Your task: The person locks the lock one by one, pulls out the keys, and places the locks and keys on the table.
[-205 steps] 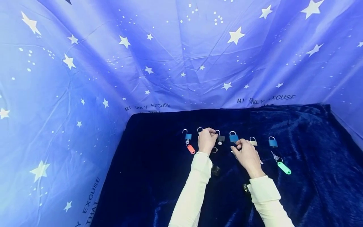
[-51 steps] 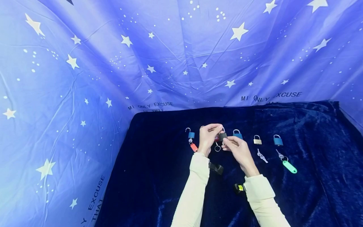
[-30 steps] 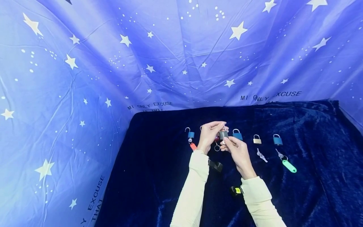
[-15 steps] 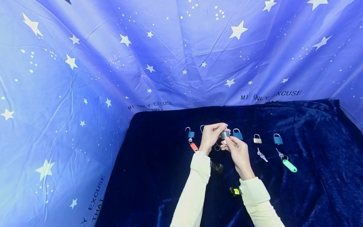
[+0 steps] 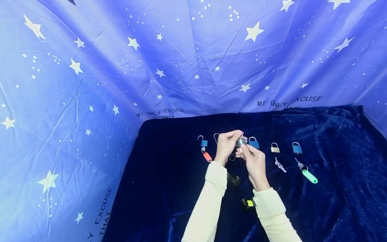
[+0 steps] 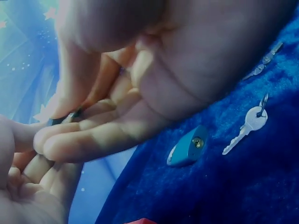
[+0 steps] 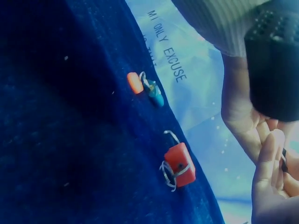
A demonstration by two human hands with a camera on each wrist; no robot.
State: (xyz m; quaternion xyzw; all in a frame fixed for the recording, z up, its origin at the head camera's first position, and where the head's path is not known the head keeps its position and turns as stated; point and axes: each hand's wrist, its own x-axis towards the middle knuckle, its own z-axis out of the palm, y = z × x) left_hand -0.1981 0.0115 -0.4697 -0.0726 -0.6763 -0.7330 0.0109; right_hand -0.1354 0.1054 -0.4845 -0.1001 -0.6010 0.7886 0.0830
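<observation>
A small dark grey padlock (image 5: 241, 142) is held up between both hands in the head view. My left hand (image 5: 227, 145) pinches its shackle from above. My right hand (image 5: 255, 163) grips the lower body with thumb and fingers, where a bit of pale key shows. In the left wrist view the left hand (image 6: 135, 88) covers most of the padlock, and the two hands' fingertips meet. The right wrist view shows the right hand (image 7: 266, 182) partly behind a black wrist device. Nearest behind the hands lies a blue padlock (image 5: 253, 143), its key (image 6: 254, 119) beside it.
A red padlock (image 7: 180, 165) with raised shackle and key ring lies left, mostly hidden in the head view. Beyond it is a blue padlock (image 5: 204, 143) with orange tag (image 5: 207, 156). Rightward are a brass padlock (image 5: 275, 149), keys (image 5: 280, 165), another blue padlock (image 5: 297, 148) and a green tag (image 5: 309, 176).
The dark padlock, lying on the cloth 6.8 s ago, is now lifted between both hands. My right hand moved left to it. Over the last second hands and padlock drifted slightly right.
</observation>
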